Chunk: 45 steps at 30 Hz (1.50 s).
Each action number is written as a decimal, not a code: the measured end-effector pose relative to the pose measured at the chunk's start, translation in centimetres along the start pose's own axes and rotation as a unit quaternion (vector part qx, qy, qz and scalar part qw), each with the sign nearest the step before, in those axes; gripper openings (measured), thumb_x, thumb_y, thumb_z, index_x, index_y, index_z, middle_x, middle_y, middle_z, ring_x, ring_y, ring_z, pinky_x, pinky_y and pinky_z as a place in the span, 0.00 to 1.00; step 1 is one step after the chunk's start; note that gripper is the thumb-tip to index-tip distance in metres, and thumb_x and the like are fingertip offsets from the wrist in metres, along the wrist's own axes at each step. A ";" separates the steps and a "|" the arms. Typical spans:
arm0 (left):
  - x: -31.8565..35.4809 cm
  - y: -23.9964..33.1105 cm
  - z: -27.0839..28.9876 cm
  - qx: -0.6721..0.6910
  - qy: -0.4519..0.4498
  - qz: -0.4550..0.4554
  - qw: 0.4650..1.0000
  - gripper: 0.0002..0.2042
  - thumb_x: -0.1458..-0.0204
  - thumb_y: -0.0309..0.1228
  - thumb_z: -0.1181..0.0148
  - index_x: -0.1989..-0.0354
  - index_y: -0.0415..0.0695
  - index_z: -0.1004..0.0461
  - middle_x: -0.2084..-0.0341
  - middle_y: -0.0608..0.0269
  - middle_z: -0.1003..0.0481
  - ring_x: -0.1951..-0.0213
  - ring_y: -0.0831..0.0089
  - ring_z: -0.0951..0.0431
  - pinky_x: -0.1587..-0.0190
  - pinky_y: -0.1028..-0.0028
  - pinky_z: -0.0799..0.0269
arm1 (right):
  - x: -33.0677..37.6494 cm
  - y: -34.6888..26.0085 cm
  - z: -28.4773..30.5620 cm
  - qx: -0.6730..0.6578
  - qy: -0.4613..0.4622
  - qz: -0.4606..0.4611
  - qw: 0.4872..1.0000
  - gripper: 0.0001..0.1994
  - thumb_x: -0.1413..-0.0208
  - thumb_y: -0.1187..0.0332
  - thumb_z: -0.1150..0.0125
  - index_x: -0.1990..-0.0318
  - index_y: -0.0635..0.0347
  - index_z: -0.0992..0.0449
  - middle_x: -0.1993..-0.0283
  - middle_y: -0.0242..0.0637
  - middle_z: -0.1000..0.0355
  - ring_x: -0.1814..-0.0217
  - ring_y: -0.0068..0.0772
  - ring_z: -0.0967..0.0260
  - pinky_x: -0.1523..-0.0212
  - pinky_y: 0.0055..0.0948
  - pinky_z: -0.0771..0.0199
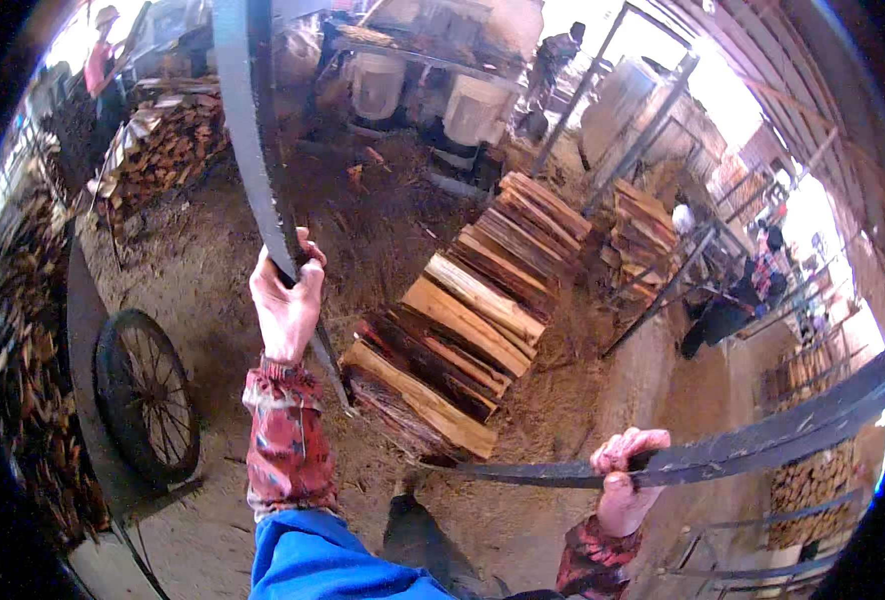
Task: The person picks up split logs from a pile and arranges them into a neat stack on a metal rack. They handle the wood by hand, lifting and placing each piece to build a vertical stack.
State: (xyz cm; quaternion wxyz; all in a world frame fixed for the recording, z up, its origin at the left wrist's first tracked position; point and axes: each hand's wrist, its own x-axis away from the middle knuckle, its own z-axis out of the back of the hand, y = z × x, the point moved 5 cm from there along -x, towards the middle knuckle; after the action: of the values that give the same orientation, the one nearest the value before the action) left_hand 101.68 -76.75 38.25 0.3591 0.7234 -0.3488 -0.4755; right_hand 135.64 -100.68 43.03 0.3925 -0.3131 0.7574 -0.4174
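My left hand (289,305) is wrapped around a long grey metal bar (255,160) that runs from the top of the view down toward the wood. On the right, my right hand (627,480) closes around a second dark metal bar (763,440), which stretches from the right rim toward the same wood. Between the bars' lower ends lies a row of split wood pieces (473,305), side by side, some pale and some dark reddish. The near ends of both bars reach the nearest pieces; how they are joined there I cannot tell.
A spoked wheel (148,395) stands at the left, beside a tall wood stack (33,370). More split wood (168,145) is piled at the far left. Pale tubs (478,110) stand under a bench. Other people (563,55) are farther off, one bending (753,280) at the right.
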 end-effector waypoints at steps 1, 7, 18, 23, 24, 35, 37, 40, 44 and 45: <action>1.0 -0.2 1.2 -0.026 -0.004 0.029 0.999 0.13 0.52 0.19 0.47 0.56 0.34 0.30 0.67 0.65 0.28 0.66 0.80 0.27 0.64 0.81 0.30 | 1.6 -0.1 -0.2 0.032 -0.025 0.022 0.999 0.20 0.57 0.77 0.30 0.63 0.54 0.39 0.74 0.25 0.44 0.73 0.19 0.44 0.75 0.19 0.41; -0.4 0.2 2.4 0.009 -0.007 -0.015 1.000 0.11 0.52 0.17 0.47 0.58 0.33 0.30 0.69 0.65 0.28 0.66 0.82 0.29 0.63 0.82 0.30 | 4.0 -1.1 -2.0 0.187 0.046 0.054 0.980 0.16 0.56 0.85 0.40 0.62 0.56 0.35 0.69 0.26 0.40 0.66 0.19 0.41 0.68 0.21 0.36; -1.8 -0.5 2.4 -0.115 -0.064 -0.105 0.986 0.12 0.53 0.20 0.43 0.58 0.38 0.31 0.70 0.67 0.28 0.68 0.82 0.29 0.67 0.82 0.31 | 3.1 -1.1 -2.2 0.243 0.134 0.103 0.955 0.08 0.47 0.72 0.44 0.60 0.61 0.33 0.72 0.29 0.39 0.75 0.21 0.43 0.74 0.23 0.39; -1.6 -0.8 1.8 -0.078 -0.102 -0.042 0.991 0.12 0.54 0.21 0.40 0.59 0.38 0.30 0.70 0.68 0.28 0.70 0.82 0.29 0.66 0.80 0.31 | 2.8 -1.1 -2.7 0.214 0.152 0.112 0.958 0.11 0.48 0.72 0.41 0.59 0.63 0.32 0.72 0.29 0.38 0.74 0.21 0.42 0.71 0.26 0.36; -1.8 -0.8 1.8 -0.047 -0.105 -0.052 0.992 0.13 0.54 0.21 0.38 0.59 0.38 0.31 0.71 0.69 0.28 0.70 0.82 0.29 0.66 0.80 0.31 | 2.9 -1.0 -3.2 0.211 0.145 0.117 0.960 0.11 0.47 0.72 0.41 0.58 0.64 0.32 0.73 0.29 0.38 0.74 0.22 0.42 0.70 0.27 0.36; -2.9 -1.9 1.6 -0.003 -0.195 -0.034 0.980 0.18 0.58 0.26 0.32 0.61 0.41 0.34 0.72 0.69 0.26 0.71 0.83 0.30 0.65 0.80 0.30 | 0.3 -13.1 -7.1 0.475 0.419 0.205 0.747 0.26 0.58 0.57 0.30 0.61 0.75 0.26 0.64 0.42 0.27 0.68 0.31 0.31 0.67 0.31 0.27; -2.9 -1.8 1.6 -0.023 -0.201 -0.059 0.978 0.20 0.58 0.27 0.31 0.59 0.40 0.34 0.72 0.67 0.26 0.71 0.84 0.30 0.65 0.80 0.30 | -1.0 -14.5 -6.5 0.467 0.499 0.212 0.699 0.32 0.64 0.53 0.25 0.64 0.79 0.26 0.63 0.44 0.27 0.70 0.32 0.30 0.70 0.32 0.25; -3.4 -2.8 1.3 -0.011 -0.235 -0.031 0.972 0.21 0.62 0.33 0.29 0.61 0.40 0.31 0.74 0.58 0.24 0.70 0.68 0.23 0.65 0.72 0.26 | -2.2 -14.5 -5.5 0.451 0.563 0.196 0.665 0.21 0.53 0.56 0.33 0.66 0.70 0.23 0.59 0.38 0.26 0.65 0.29 0.28 0.60 0.28 0.27; -3.5 -3.9 1.2 0.040 -0.303 0.042 0.951 0.22 0.64 0.39 0.25 0.67 0.39 0.28 0.74 0.59 0.22 0.72 0.76 0.23 0.66 0.75 0.26 | -2.8 -15.0 -4.8 0.453 0.502 0.289 0.677 0.23 0.58 0.59 0.29 0.64 0.76 0.24 0.61 0.42 0.25 0.67 0.31 0.28 0.63 0.30 0.25; -3.6 -4.0 1.2 0.025 -0.320 0.055 0.945 0.22 0.65 0.39 0.24 0.68 0.39 0.28 0.74 0.62 0.23 0.72 0.80 0.25 0.66 0.76 0.26 | -2.6 -15.2 -4.3 0.431 0.507 0.297 0.685 0.23 0.58 0.60 0.28 0.65 0.76 0.24 0.61 0.42 0.24 0.66 0.30 0.27 0.63 0.31 0.25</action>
State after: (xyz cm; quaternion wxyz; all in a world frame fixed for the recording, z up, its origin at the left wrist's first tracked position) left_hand 100.10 -71.91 36.03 0.2357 0.5214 -0.4967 -0.6526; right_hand 135.45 -103.84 58.70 0.1437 0.3919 0.6307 -0.6542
